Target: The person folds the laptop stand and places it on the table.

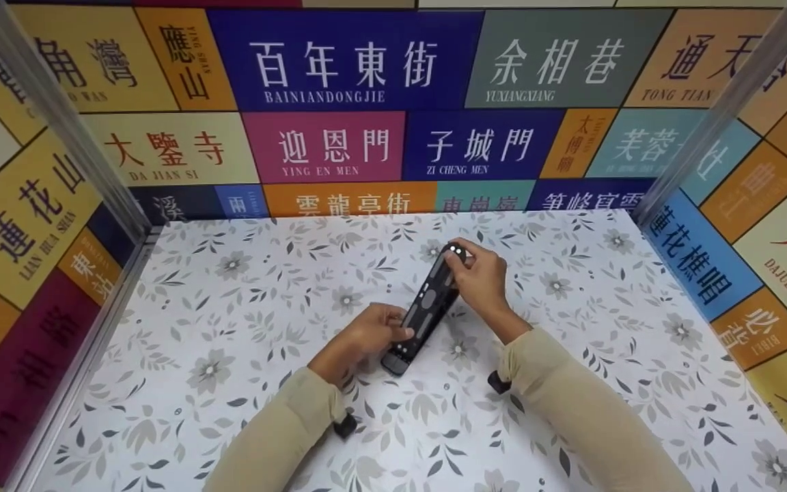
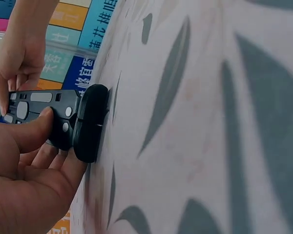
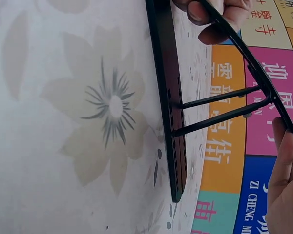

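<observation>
Booth-like enclosure; the type of building around it cannot be determined. A table (image 1: 182,437) with a flower-patterned surface is bounded behind and on both sides by multicoloured walls (image 1: 346,58) bearing Chinese characters and romanized names, with upright posts (image 1: 59,109) at the rear corners.

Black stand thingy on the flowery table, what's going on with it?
A person is holding the black stand near both ends. The left grip is by its low end, and the right grip pinches the raised end. Underneath, two thin rods join the tilted top to the base, which lies on the flowery table. Right now it stands open.
</observation>
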Motion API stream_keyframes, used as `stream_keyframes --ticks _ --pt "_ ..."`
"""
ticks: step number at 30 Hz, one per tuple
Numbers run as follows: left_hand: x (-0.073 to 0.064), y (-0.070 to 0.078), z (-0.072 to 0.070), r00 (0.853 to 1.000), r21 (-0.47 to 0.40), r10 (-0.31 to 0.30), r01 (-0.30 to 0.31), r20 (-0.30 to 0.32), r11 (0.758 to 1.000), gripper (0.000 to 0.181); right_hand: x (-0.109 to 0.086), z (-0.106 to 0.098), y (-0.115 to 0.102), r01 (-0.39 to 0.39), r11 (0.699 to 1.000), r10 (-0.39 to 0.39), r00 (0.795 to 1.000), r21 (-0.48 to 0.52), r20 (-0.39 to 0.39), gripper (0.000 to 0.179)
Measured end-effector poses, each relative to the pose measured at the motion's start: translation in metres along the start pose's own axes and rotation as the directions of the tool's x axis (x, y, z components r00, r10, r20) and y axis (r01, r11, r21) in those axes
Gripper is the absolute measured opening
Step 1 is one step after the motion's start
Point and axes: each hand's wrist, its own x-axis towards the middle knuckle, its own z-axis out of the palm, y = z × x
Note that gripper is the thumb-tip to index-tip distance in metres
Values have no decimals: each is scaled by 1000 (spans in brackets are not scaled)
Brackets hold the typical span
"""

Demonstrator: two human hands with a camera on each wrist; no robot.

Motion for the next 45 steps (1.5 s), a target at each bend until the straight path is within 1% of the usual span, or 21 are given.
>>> stream_keyframes --ticks 3,6,8,11,16,20,23,26,28,30,32,33,34,35,36,38,39,40,42,43,45 --pt "1 1 -3 1000 -32 -13 14 27 999 15 -4 -2 0 -9 1000 9 1000 -4 -21 22" --pt "3 2 -7 997 -87 -44 50 70 995 22 -7 -2 -1 -13 1000 13 999 -9 -43 23" --pt "4 2 -9 994 -99 -51 61 101 993 24 -9 -3 -2 -10 1000 9 998 -21 -63 24" --pt "6 1 -13 991 -60 -37 45 132 997 25 -13 -2 -4 -6 998 -1 994 -70 -108 26" --pt "9 1 -19 992 64 22 -30 123 997 22 -16 -1 -8 -17 994 0 989 -109 -149 27" --pt "9 0 -17 992 63 23 -31 124 998 22 -18 -1 -8 -32 996 19 987 -82 -158 26" --pt "8 -1 -14 992 85 37 -48 118 995 21 -18 -2 -6 -37 998 31 989 -41 -147 26" --pt "7 1 -12 994 142 56 -69 98 987 21 -16 -6 -5 -55 998 57 994 27 -98 27" --pt "5 3 -11 995 173 67 -79 74 982 24 -13 -9 -4 -96 990 100 994 100 -34 28" --pt "1 6 -10 997 241 80 -83 22 967 30 -9 -14 -1 -181 966 176 983 186 47 34" --pt "-4 9 -7 993 340 107 -86 -43 936 35 -4 -20 4 -305 913 280 952 271 127 45" --pt "-8 11 -6 990 393 121 -82 -75 916 38 -2 -23 8 -354 889 321 934 289 158 50" --pt "-12 13 -4 985 456 137 -75 -103 887 40 1 -26 12 -389 874 350 920 291 178 52" --pt "-17 15 -1 980 512 152 -66 -127 857 41 2 -28 17 -409 869 368 911 280 188 51" --pt "-22 17 2 976 566 164 -55 -143 822 36 4 -31 23 -407 883 367 909 233 196 49" --pt "-32 20 8 971 662 173 -21 -165 750 28 5 -36 35 -325 943 303 927 72 221 38" --pt "-37 23 11 971 698 162 7 -176 716 25 5 -38 41 -257 966 255 937 -26 240 33" --pt "-42 25 15 971 733 148 37 -186 679 24 5 -39 47 -184 976 209 942 -116 264 31" --pt "-51 29 22 973 785 106 98 -205 612 24 4 -40 57 -45 963 137 930 -266 340 37" --pt "-54 30 25 973 797 79 127 -215 591 25 4 -41 62 17 951 107 918 -309 381 44" --pt "-59 31 32 974 812 33 167 -224 560 29 5 -42 70 90 929 90 885 -359 456 57"
